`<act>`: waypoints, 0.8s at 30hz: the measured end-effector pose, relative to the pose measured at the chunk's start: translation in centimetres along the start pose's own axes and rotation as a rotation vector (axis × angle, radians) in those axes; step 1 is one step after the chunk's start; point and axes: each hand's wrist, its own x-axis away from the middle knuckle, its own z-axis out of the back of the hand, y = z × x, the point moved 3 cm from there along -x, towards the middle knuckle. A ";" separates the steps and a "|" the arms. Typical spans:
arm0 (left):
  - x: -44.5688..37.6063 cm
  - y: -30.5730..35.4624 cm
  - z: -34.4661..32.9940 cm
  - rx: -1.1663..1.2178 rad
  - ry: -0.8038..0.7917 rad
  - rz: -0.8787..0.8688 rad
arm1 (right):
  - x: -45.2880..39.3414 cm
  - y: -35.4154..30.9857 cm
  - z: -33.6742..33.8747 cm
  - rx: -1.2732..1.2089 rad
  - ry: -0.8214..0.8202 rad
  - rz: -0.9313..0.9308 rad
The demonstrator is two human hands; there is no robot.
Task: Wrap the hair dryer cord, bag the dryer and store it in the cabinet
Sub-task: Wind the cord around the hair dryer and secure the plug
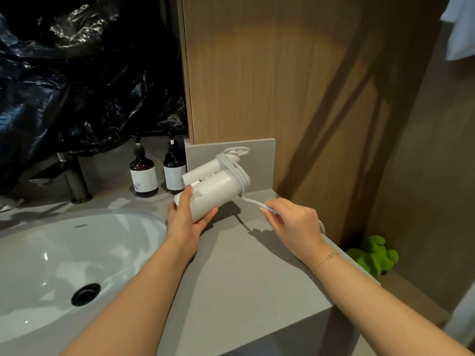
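Cord-wrapping step, frame centre: left hand [189,217] grips the white cylindrical plastic hair dryer [210,194] while right hand [293,222] pinches its white cord [235,168], whose loose tail probably needs another turn.

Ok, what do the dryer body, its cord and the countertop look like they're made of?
Dryer: smooth white plastic by its look, with a soft matte sheen. Cord: white, flexible, probably rubber or PVC coated, since it loops tightly. Countertop: flat matte grey, stone or composite; cannot tell which.
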 end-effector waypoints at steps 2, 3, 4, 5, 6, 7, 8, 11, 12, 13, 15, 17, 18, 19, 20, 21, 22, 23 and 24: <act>0.8 -0.1 0.2 -0.076 -0.021 -0.056 | 0.2 -0.7 0.4 0.001 0.040 0.054; 1.1 -0.2 0.3 -0.106 -0.029 -0.079 | 0.3 -0.9 0.5 0.004 0.051 0.071; 1.4 -0.3 0.5 -0.135 -0.032 -0.097 | 0.3 -1.0 0.7 0.007 0.058 0.077; 1.7 -0.4 0.6 -0.163 -0.034 -0.111 | 0.3 -1.0 1.0 0.010 0.063 0.076; 1.8 -0.4 0.6 -0.189 -0.035 -0.121 | 0.4 -0.9 1.3 0.012 0.064 0.072; 2.0 -0.4 0.7 -0.210 -0.037 -0.126 | 0.5 -0.9 1.6 0.014 0.066 0.068; 2.0 -0.4 0.7 -0.227 -0.044 -0.128 | 0.5 -0.8 1.9 0.014 0.061 0.063; 2.0 -0.4 0.6 -0.287 -0.094 -0.141 | 0.3 -0.5 2.5 0.016 0.027 0.052; 1.9 -0.4 0.6 -0.316 -0.113 -0.146 | -0.1 -0.2 2.7 0.031 0.006 0.044; 1.9 -0.5 0.5 -0.347 -0.129 -0.151 | -0.7 0.1 3.0 0.058 -0.020 0.036; 1.8 -0.6 0.4 -0.395 -0.160 -0.163 | -2.2 1.0 3.8 0.146 -0.087 0.049; 1.6 -0.7 0.3 -0.400 -0.178 -0.158 | -4.1 1.6 4.6 0.232 -0.215 0.129; 1.4 -0.8 0.2 -0.389 -0.184 -0.151 | -5.1 1.6 5.0 0.262 -0.310 0.172; 1.3 -0.9 0.2 -0.380 -0.192 -0.143 | -6.1 1.6 5.3 0.286 -0.416 0.198; 1.2 -1.0 0.0 -0.377 -0.203 -0.139 | -6.9 1.5 5.6 0.299 -0.519 0.210; 1.1 -1.0 -0.1 -0.381 -0.216 -0.140 | -7.8 1.3 5.8 0.294 -0.610 0.210; 1.1 -1.1 -0.2 -0.388 -0.226 -0.141 | -8.8 1.1 6.1 0.257 -0.676 0.189; 1.1 -1.1 -0.3 -0.396 -0.234 -0.143 | -9.7 0.9 6.3 0.200 -0.724 0.145; 1.2 -1.1 -0.4 -0.402 -0.240 -0.145 | -10.6 0.7 6.4 0.141 -0.767 0.094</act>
